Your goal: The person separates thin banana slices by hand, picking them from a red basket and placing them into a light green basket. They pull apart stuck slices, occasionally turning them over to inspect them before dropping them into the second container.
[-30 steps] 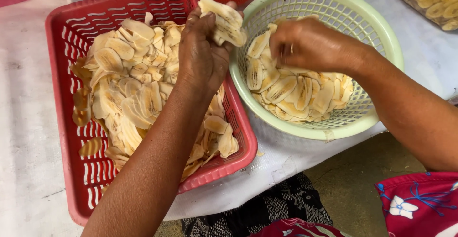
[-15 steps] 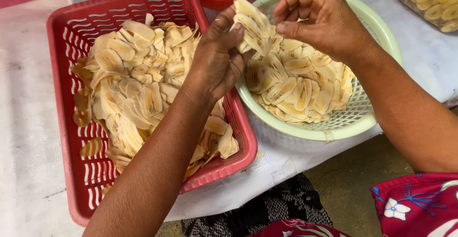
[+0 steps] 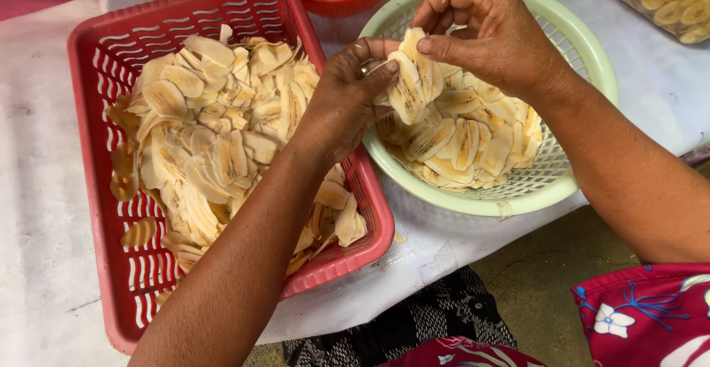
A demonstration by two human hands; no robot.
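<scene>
Both hands meet over the near-left rim of the pale green round plastic basket point(image 3: 584, 64). The left hand point(image 3: 344, 104) is closed on a small stack of pale long banana slices point(image 3: 410, 79), its long axis upright; the right hand point(image 3: 488, 31) pinches its top, directly beside the left.

a white sheet point(image 3: 44, 212) covers the table; bare grey-brown floor point(image 3: 532, 300) lies below, in daylight.

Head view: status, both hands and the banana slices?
Left hand and right hand both pinch a clump of banana slices. Clump held over green round basket, beside red rectangular basket. Nothing in the way.
</scene>
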